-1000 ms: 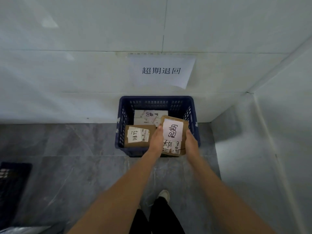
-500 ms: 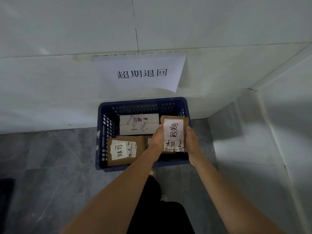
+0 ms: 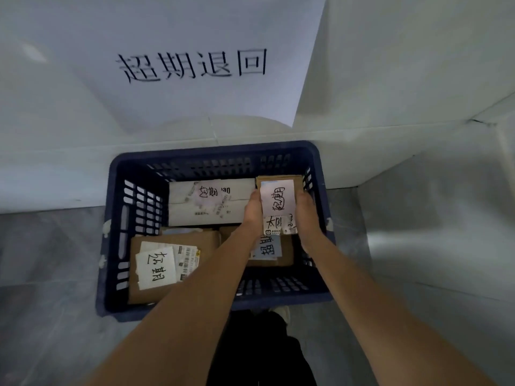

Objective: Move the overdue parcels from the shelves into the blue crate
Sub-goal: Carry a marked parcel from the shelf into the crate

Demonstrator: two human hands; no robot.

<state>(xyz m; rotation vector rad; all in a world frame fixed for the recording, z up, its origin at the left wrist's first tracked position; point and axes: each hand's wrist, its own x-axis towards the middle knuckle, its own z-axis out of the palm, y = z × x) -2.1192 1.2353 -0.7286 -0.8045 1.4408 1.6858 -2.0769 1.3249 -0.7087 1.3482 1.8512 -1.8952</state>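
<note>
A blue crate (image 3: 133,162) stands on the floor against the white wall. I hold a small brown parcel (image 3: 278,201) with a handwritten white label inside the crate's right side, my left hand (image 3: 253,213) on its left edge and my right hand (image 3: 306,215) on its right edge. In the crate lie a white parcel (image 3: 206,201) at the back, a brown parcel (image 3: 172,263) with a label at the front left, and another brown parcel (image 3: 276,252) partly hidden under my hands.
A white paper sign (image 3: 192,65) with printed black characters hangs on the wall above the crate. The wall corner (image 3: 479,123) is at the right. Grey floor tiles (image 3: 47,302) lie around the crate. My dark trousers and a shoe (image 3: 281,313) show below.
I have come closer and leaned over the crate. The parcel in both hands has gone down from above the rim into the crate's right side.
</note>
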